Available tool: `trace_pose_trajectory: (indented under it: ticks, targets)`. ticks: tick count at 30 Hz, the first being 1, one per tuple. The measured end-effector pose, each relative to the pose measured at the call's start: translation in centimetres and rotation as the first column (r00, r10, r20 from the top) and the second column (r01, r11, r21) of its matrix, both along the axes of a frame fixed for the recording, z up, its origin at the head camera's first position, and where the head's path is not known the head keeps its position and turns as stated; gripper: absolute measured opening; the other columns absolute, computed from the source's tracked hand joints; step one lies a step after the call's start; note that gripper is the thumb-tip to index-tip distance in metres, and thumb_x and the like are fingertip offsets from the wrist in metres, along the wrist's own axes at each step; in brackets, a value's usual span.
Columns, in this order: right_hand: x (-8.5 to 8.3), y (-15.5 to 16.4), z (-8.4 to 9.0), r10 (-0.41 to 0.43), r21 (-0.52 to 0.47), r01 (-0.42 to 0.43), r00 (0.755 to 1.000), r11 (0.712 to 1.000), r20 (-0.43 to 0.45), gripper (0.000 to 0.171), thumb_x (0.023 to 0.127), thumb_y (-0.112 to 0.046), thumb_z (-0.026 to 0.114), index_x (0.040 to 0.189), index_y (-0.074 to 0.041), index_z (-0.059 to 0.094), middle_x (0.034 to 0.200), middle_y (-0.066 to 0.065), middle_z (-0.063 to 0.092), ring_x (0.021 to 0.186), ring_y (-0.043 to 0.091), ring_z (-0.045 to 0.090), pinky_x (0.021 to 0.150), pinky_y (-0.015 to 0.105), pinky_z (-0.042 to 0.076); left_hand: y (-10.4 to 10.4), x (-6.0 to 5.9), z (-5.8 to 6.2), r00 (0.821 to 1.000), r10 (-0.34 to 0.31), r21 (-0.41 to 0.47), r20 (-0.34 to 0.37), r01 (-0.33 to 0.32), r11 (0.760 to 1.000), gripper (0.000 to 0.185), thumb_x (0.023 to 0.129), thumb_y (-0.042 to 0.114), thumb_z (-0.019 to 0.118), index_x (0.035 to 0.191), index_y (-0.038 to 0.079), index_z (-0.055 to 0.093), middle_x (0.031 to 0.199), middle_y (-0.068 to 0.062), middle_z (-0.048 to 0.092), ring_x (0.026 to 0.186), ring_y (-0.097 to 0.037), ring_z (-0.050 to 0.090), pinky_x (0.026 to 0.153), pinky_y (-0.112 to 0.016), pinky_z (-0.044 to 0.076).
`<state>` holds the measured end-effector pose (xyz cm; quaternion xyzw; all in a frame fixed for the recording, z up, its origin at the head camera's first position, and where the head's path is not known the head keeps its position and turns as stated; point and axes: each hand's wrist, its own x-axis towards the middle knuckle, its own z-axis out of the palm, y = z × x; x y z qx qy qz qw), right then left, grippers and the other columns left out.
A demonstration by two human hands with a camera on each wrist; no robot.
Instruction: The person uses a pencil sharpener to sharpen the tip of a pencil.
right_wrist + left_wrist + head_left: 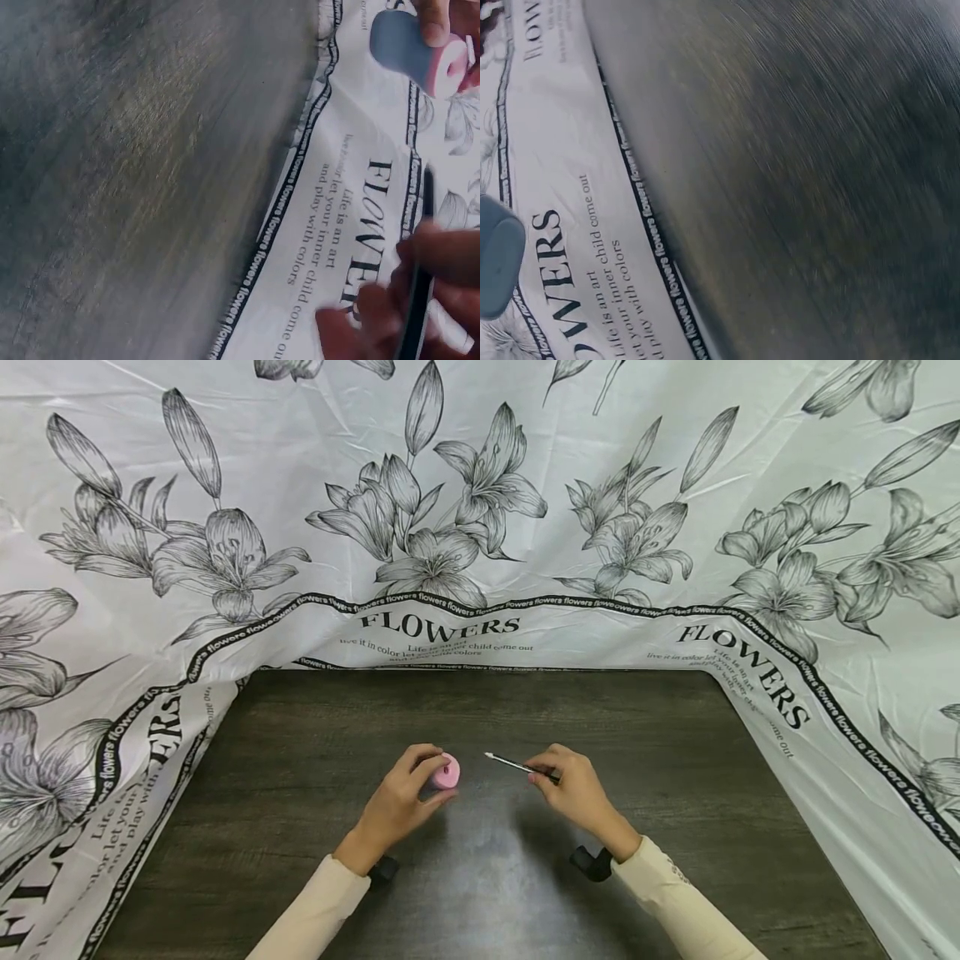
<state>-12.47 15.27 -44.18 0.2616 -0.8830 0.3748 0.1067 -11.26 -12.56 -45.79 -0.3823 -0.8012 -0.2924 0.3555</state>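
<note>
A white plastic sheet printed with grey lilies and the word FLOWERS (480, 527) drapes behind and beside a dark wood-grain tabletop (480, 877). Above its middle, the person's left hand (401, 797) curls its fingers around a small pink cylindrical spool with a hole in its end (446, 773), holding it just above the surface. The right hand (573, 789) pinches a thin dark stick with a pale tip (513, 765), the tip aimed at the spool but apart from it. The work appears to stand at lining up; closing the gap would call for a steady, fine approach to the hole.
</note>
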Motion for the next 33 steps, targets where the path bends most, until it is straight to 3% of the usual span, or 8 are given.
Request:
trace_pose_trajectory:
  ticks: [4,8,12,18,26,29,33]
  targets:
    - [-0.1,0.1,-0.2,-0.194,0.009,0.194,0.979,0.981,0.064,0.010,0.080,-0.006,0.075,0.090,-0.007,0.075,0.072,-0.002,0.064,0.062,0.009,0.057,0.052,0.023,0.044,0.2,-0.1,-0.6,0.993,0.049,0.115,0.104,-0.061,0.992,0.055,0.061,0.009,0.090,0.107,0.000,0.062,0.105,-0.016,0.051,0.091,-0.022,0.057,0.077,-0.029,0.050]
    - [-0.3,0.3,-0.5,-0.291,0.032,0.290,0.941,0.957,0.175,0.012,0.080,-0.007,0.074,0.092,-0.006,0.075,0.074,0.002,0.070,0.061,0.012,0.061,0.051,0.026,0.045,0.4,-0.3,-1.2,0.980,0.094,0.173,0.173,-0.124,0.977,0.057,0.056,0.006,0.092,0.105,0.001,0.063,0.103,-0.016,0.050,0.089,-0.021,0.056,0.074,-0.035,0.052]
    - [-0.7,0.4,-1.0,-0.294,0.026,0.298,0.921,0.954,0.256,0.013,0.081,-0.006,0.073,0.092,0.000,0.074,0.077,0.007,0.071,0.062,0.015,0.064,0.052,0.028,0.049,0.6,-0.4,-1.7,0.961,0.118,0.203,0.250,-0.171,0.964,0.054,0.058,0.005,0.091,0.104,0.002,0.063,0.102,-0.015,0.049,0.090,-0.022,0.055,0.073,-0.040,0.053]
    - [-1.4,0.4,-2.2,-0.316,0.052,0.314,0.906,0.948,0.281,0.013,0.079,-0.008,0.076,0.087,0.002,0.072,0.075,0.009,0.070,0.061,0.016,0.064,0.054,0.028,0.051,1.0,-0.6,-2.6,0.926,0.118,0.234,0.357,-0.211,0.949,0.051,0.059,0.005,0.090,0.103,0.002,0.064,0.102,-0.014,0.048,0.089,-0.022,0.053,0.074,-0.041,0.051]
    - [-2.4,0.8,-4.5,-0.381,0.082,0.378,0.853,0.922,0.358,0.014,0.077,-0.012,0.079,0.080,0.000,0.071,0.066,0.006,0.067,0.049,0.011,0.058,0.045,0.025,0.046,1.1,-1.0,-4.4,0.891,0.159,0.248,0.425,-0.283,0.926,0.052,0.060,0.004,0.090,0.106,0.003,0.066,0.099,-0.015,0.047,0.085,-0.022,0.051,0.075,-0.041,0.048]
    - [-2.6,0.9,-5.4,-0.394,0.085,0.394,0.829,0.915,0.396,0.015,0.076,-0.011,0.079,0.080,0.000,0.070,0.064,0.006,0.067,0.045,0.010,0.058,0.042,0.025,0.046,1.1,-1.1,-5.1,0.888,0.176,0.244,0.424,-0.299,0.923,0.052,0.059,0.004,0.090,0.105,0.001,0.065,0.100,-0.015,0.048,0.087,-0.023,0.053,0.076,-0.042,0.049]
    - [-2.9,0.9,-6.1,-0.403,0.098,0.400,0.817,0.911,0.412,0.016,0.077,-0.012,0.079,0.082,0.000,0.070,0.063,0.005,0.067,0.045,0.009,0.059,0.042,0.025,0.046,0.9,-1.4,-5.8,0.890,0.172,0.263,0.421,-0.301,0.917,0.051,0.059,0.002,0.090,0.104,0.002,0.065,0.100,-0.016,0.050,0.088,-0.027,0.055,0.078,-0.045,0.049]
